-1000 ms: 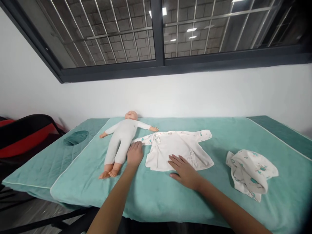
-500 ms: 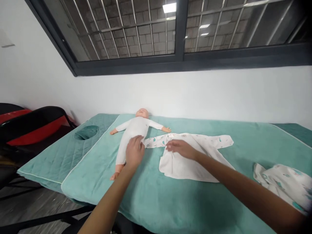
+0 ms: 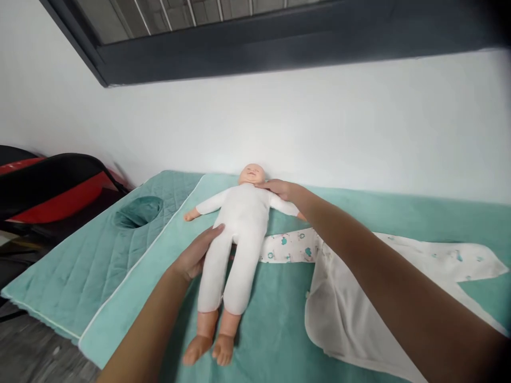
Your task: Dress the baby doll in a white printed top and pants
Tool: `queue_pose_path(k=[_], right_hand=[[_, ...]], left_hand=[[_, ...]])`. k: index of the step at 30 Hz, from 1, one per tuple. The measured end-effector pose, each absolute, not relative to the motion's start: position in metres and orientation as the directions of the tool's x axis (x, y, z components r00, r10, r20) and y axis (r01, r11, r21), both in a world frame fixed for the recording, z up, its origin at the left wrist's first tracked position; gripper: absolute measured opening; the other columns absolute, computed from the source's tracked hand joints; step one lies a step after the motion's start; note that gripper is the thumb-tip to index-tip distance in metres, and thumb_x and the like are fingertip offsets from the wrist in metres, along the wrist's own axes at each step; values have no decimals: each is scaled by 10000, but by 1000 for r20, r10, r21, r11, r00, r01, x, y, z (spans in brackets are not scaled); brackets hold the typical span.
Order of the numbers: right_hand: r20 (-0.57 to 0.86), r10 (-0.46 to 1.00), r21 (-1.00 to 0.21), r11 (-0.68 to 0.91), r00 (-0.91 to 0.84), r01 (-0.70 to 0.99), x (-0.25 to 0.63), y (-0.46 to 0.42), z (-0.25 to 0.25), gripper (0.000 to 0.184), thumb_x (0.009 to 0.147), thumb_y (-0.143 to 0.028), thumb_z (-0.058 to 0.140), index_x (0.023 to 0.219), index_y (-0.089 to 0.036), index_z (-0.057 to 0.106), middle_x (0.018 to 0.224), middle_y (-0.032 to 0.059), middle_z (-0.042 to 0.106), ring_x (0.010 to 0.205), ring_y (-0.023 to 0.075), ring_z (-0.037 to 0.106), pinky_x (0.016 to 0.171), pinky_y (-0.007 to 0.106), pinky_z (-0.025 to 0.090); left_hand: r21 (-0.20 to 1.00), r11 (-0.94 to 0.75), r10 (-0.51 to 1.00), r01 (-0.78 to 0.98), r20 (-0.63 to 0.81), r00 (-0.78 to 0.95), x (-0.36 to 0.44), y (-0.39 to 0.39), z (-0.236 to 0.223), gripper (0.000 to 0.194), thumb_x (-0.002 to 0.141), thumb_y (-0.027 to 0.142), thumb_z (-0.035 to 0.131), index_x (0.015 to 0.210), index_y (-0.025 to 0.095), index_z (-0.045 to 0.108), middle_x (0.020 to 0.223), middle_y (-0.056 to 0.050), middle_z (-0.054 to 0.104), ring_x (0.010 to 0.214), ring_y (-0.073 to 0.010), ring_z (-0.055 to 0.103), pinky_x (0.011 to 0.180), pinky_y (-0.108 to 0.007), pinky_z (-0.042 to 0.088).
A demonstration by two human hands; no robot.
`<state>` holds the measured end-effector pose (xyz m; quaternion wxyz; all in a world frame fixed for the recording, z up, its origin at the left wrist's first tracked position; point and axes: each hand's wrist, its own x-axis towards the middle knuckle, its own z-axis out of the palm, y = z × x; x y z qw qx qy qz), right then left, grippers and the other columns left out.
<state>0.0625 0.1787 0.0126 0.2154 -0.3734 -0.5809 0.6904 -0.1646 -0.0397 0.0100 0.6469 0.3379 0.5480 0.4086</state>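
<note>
A baby doll [image 3: 245,213] in a white body suit lies face up on the green padded mat [image 3: 275,324], its arms spread and feet bare. My left hand [image 3: 199,250] holds it at the hip and upper thigh, thumb on top and fingers partly hidden beneath. At the doll's neck and shoulder rests my right hand [image 3: 277,187], fingers stretched out and touching it, their tips partly hidden. To the right a white baby shirt [image 3: 343,303] with printed sleeves is spread flat. One sleeve reaches the doll's leg; my right forearm covers part of the shirt.
A quilted green section [image 3: 99,255] with a round hole lies at the left end. Beyond it stand black and red chairs [image 3: 67,197]. Behind the mat rises a white wall [image 3: 279,127] below a dark window frame [image 3: 239,53].
My right hand has gone from above the shirt to the doll's neck. My left hand now grips the doll's hip from its outer side. The view has come closer and tilted down.
</note>
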Motion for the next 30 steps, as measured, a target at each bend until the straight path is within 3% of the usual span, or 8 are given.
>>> queue_pose_path(k=[4,8,13,20,26,30], right_hand=[[-341,592,-921,-365,-730,135,53,190,4,397,887,-444,651,1198,-200,608,1291,52,652,1275,229,549,1056,342,479],[-318,578,-924,-368,-751,108,59,184,14,397,928,-396,612,1248,-162,589,1296,66,651,1276,215,551,1078,339,464],[-242,558,-942,-331,-794,54,93,162,75,415,949,-367,579,1288,-128,573,1299,92,649,1185,221,614,1071,387,479],[-218,616,-961,-270,-757,58,208,101,143,438,932,-401,595,1288,-144,590,1286,106,659,1148,241,646,1047,406,500],[-311,627,-946,-275,-714,171,320,35,123,462,940,-383,585,1333,-141,569,1369,120,602,1223,231,607,1085,376,465],[-379,639,-925,-259,-669,277,373,3,94,549,929,-429,592,1410,-180,503,1451,106,527,1276,242,566,1110,401,441]], left_hand=[[858,451,892,-244,-445,85,-164,-33,-1,617,824,496,665,1306,134,538,975,-111,732,821,-280,709,650,-397,604],[861,424,903,-280,-425,60,-155,-37,3,606,831,453,661,1306,101,527,964,-124,732,834,-284,711,668,-406,611],[910,311,949,-276,-314,32,-120,-57,42,559,832,424,653,1298,138,532,1032,-102,724,903,-290,711,670,-387,622],[911,236,969,-338,-196,148,-11,-110,91,672,815,402,678,1409,229,415,1255,-140,644,946,-313,707,686,-451,629],[857,331,939,-396,-256,231,98,-161,51,725,793,416,702,1435,349,373,1325,-121,603,942,-277,711,686,-394,627],[811,408,909,-419,-319,267,150,-180,19,717,781,401,714,1414,372,378,1265,-100,635,863,-238,721,668,-373,621]])
